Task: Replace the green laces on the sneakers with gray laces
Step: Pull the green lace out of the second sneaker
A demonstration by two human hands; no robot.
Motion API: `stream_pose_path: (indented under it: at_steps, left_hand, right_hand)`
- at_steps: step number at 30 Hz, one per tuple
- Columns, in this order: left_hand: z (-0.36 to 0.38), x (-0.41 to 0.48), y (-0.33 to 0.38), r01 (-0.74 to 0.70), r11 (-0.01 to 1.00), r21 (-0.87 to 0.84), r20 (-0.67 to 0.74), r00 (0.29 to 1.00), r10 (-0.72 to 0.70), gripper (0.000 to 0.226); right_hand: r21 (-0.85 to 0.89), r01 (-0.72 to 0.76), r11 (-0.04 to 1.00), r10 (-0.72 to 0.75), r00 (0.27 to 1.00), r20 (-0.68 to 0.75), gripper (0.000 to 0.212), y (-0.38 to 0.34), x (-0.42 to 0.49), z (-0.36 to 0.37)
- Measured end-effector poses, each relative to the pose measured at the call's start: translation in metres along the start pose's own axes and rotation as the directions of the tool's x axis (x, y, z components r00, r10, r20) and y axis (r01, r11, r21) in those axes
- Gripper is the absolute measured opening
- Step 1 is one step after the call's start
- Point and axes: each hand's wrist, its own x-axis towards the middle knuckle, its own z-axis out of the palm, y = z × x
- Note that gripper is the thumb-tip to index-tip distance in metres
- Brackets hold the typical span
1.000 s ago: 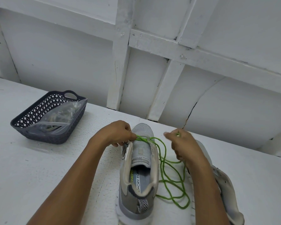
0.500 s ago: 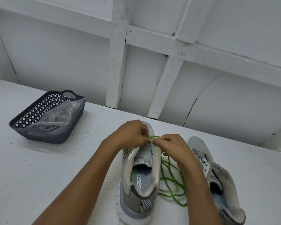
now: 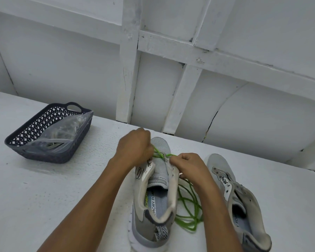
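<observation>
Head view: left hand (image 3: pixel 133 150) and right hand (image 3: pixel 189 166) each pinch the green lace (image 3: pixel 185 225) with curled fingers above the sneaker (image 3: pixel 153 218); slack coils lie below the right fingers on the desk (image 3: pixel 62 197)

Plain, white-painted work corner; the kind of building cannot be told. A rough-textured white bench (image 3: pixel 44 197) abuts a panelled wall (image 3: pixel 62 60) braced with painted wooden battens (image 3: pixel 129 70). A dark crack (image 3: pixel 210 122) runs through one panel. A dark perforated plastic basket (image 3: pixel 49 153) holding a clear bag (image 3: pixel 65 131) stands on the bench at left.
</observation>
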Motion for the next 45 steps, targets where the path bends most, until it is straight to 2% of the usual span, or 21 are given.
stream_pose_path:
  at_steps: [3, 5, 9, 13, 15, 19, 21, 23, 25, 26, 28, 29, 30, 31, 32, 33, 35, 37, 39, 41, 45]
  left_hand:
    - [-0.009, 0.002, -0.012, 0.171, 0.983, -0.072, -0.087, 0.98, -0.177, 0.011]
    - [-0.011, 0.002, -0.018, 0.189, 0.978, -0.09, -0.041, 0.98, -0.193, 0.009]
    - [-0.012, -0.001, -0.018, -0.002, 0.976, -0.216, 0.097, 0.995, 0.023, 0.026]
    - [-0.003, -0.005, 0.002, -0.154, 0.987, -0.054, 0.23, 0.959, 0.162, 0.024]
    - [0.002, -0.007, 0.007, -0.172, 0.985, -0.001, 0.248, 0.954, 0.167, 0.02]
    - [0.003, -0.007, 0.011, -0.223, 0.975, -0.013, 0.235, 0.947, 0.22, 0.014]
    - [0.0, -0.005, 0.01, -0.217, 0.973, -0.082, 0.221, 0.948, 0.231, 0.011]
    - [-0.005, -0.004, 0.006, -0.147, 0.956, -0.255, 0.181, 0.964, 0.196, 0.006]
    - [-0.012, -0.004, 0.001, -0.055, 0.853, -0.519, 0.112, 0.985, 0.132, 0.011]
    - [-0.015, -0.005, 0.001, -0.029, 0.747, -0.665, 0.07, 0.992, 0.1, 0.013]
    - [-0.025, -0.007, 0.002, -0.006, 0.44, -0.898, 0.012, 0.999, 0.037, 0.014]
    - [-0.03, -0.006, 0.001, 0.007, 0.283, -0.959, 0.011, 1.0, 0.012, 0.015]
    - [-0.035, -0.005, 0.002, 0.02, 0.18, -0.983, 0.019, 1.0, -0.009, 0.016]
    - [-0.04, -0.004, 0.0, 0.036, 0.162, -0.986, 0.031, 0.999, -0.032, 0.018]
    - [-0.042, -0.003, -0.004, 0.053, 0.205, -0.977, 0.045, 0.998, -0.046, 0.019]
    - [-0.042, -0.002, -0.007, 0.075, 0.289, -0.954, 0.064, 0.997, -0.047, 0.019]
    - [-0.039, -0.003, -0.014, 0.103, 0.521, -0.847, 0.111, 0.994, -0.016, 0.014]
    - [-0.033, -0.005, -0.016, 0.069, 0.753, -0.655, 0.182, 0.981, 0.069, 0.006]
    - [-0.026, -0.006, -0.012, 0.005, 0.916, -0.402, 0.311, 0.941, 0.132, 0.004]
    - [-0.019, -0.006, -0.007, -0.019, 0.976, -0.215, 0.386, 0.917, 0.103, 0.01]
    - [-0.015, -0.007, 0.0, -0.042, 0.989, -0.145, 0.349, 0.933, 0.091, 0.002]
  right_hand:
    - [0.001, 0.006, 1.0, -0.006, 1.0, -0.008, 0.035, 0.0, 0.0, 0.0]
    - [-0.01, 0.013, 1.0, -0.013, 1.0, -0.011, 0.035, 0.0, 0.0, 0.001]
    - [-0.043, 0.027, 0.999, -0.027, 1.0, -0.01, 0.031, -0.001, 0.002, 0.002]
    - [-0.073, 0.046, 0.996, -0.047, 0.999, -0.01, 0.034, -0.003, 0.002, 0.003]
    - [-0.068, 0.044, 0.997, -0.044, 0.999, -0.011, 0.031, -0.003, 0.001, 0.003]
    - [-0.059, 0.042, 0.997, -0.044, 0.999, -0.025, 0.03, -0.003, -0.002, 0.001]
    - [-0.065, 0.042, 0.997, -0.044, 0.998, -0.038, 0.033, -0.002, -0.001, 0.001]
    - [-0.064, 0.035, 0.997, -0.038, 0.998, -0.05, 0.029, 0.0, 0.0, 0.002]
    - [-0.047, 0.02, 0.999, -0.022, 0.998, -0.056, 0.028, 0.001, 0.001, 0.002]
    - [-0.043, 0.013, 0.999, -0.016, 0.998, -0.057, 0.029, 0.001, 0.001, 0.002]
    - [-0.042, 0.01, 0.999, -0.012, 0.998, -0.059, 0.03, 0.002, 0.001, 0.002]
    - [-0.043, 0.008, 0.999, -0.011, 0.998, -0.06, 0.031, 0.002, 0.001, 0.003]
    - [-0.041, 0.006, 0.999, -0.008, 0.998, -0.061, 0.032, 0.002, 0.001, 0.003]
    - [-0.037, 0.004, 0.999, -0.006, 0.998, -0.061, 0.033, 0.003, 0.002, 0.003]
    - [-0.036, 0.001, 0.999, -0.003, 0.998, -0.061, 0.033, 0.003, 0.002, 0.003]
    - [-0.039, 0.002, 0.999, -0.004, 0.998, -0.061, 0.033, 0.003, 0.002, 0.003]
    - [-0.052, 0.007, 0.999, -0.01, 0.998, -0.06, 0.036, 0.002, 0.003, 0.004]
    - [-0.078, 0.001, 0.997, -0.006, 0.998, -0.063, 0.04, 0.0, 0.004, 0.004]
    - [-0.097, -0.005, 0.995, -0.002, 0.998, -0.066, 0.039, -0.001, 0.004, 0.004]
    - [-0.103, -0.008, 0.995, 0.001, 0.998, -0.066, 0.04, -0.002, 0.004, 0.004]
    - [-0.094, -0.019, 0.995, 0.012, 0.997, -0.073, 0.044, -0.005, 0.002, 0.005]
